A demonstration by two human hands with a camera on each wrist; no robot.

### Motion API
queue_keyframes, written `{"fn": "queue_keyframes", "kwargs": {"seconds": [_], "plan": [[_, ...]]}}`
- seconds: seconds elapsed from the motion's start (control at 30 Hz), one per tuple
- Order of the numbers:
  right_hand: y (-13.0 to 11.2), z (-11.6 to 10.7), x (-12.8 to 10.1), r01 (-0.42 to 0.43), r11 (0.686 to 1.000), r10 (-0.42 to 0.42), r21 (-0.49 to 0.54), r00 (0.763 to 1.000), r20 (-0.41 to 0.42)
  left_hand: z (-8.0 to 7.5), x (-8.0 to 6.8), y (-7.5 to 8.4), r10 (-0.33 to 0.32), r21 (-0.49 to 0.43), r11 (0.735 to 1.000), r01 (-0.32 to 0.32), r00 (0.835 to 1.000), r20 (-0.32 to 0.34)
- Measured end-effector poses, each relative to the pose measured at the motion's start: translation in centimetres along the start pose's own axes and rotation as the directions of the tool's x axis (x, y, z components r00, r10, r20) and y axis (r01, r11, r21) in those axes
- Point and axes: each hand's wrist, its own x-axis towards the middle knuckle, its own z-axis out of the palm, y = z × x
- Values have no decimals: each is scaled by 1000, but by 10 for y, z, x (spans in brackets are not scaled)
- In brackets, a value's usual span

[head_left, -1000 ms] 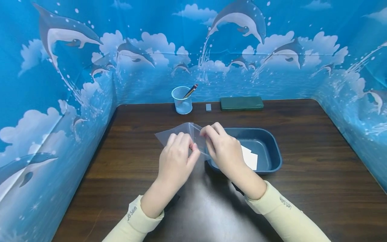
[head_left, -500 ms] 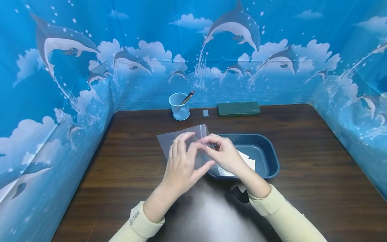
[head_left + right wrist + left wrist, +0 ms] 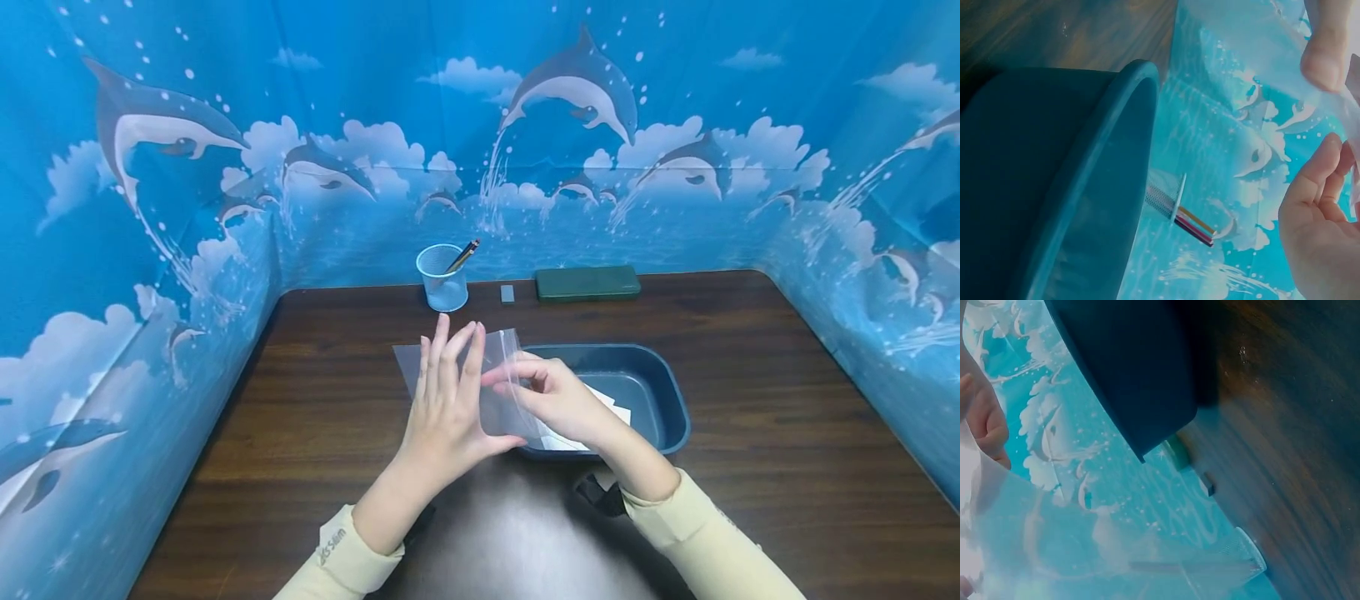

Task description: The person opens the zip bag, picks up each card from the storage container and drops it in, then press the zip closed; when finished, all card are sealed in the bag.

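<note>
A clear plastic zip bag [image 3: 498,414] hangs between my hands, its zip strip toward the right. My left hand [image 3: 444,412] is against the bag's near side, fingers straight and spread upward, thumb stretched to the right. Bent fingers and thumb of my right hand [image 3: 564,407] pinch the bag near its mouth; the fingertips show through the film. In the right wrist view, my right hand [image 3: 1319,240] has thumb and fingers close together beside the film. Below it, the dark blue tray [image 3: 677,392] holds several white paper pieces [image 3: 562,441], partly hidden by hand and bag.
On the brown table [image 3: 315,400], a light blue mesh cup [image 3: 444,287] with pencils stands at the back. Right of it lie a small grey-blue block [image 3: 507,293] and a green case [image 3: 587,284]. A dolphin-print curtain [image 3: 360,217] closes the back and sides.
My left hand has gone from pinching the bag to fingers straightened and spread. My right hand's fingertips have slid leftward past the zip strip. The head view has tilted up slightly.
</note>
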Motion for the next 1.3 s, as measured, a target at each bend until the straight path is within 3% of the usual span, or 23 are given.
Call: {"fn": "queue_keyframes", "kwargs": {"seconds": [0.33, 0.53, 1.1, 1.3], "plan": [[-4, 8, -2, 20, 979, -48, -201, 990, -131, -2, 0, 1, 20, 37, 999, -20, 1000, -9], [-7, 12, -3, 36, 952, -94, -303, 979, -179, -1, 1, 2, 52, 46, 998, -49, 997, -60], [-6, 16, -7, 105, 964, -165, -243, 956, -242, 0, 3, 1, 90, 57, 995, -82, 984, -156], [-6, 2, -11, 149, 971, -194, -185, 947, -257, -5, 4, -10, 8, -16, 1000, -10, 987, -159]]}}
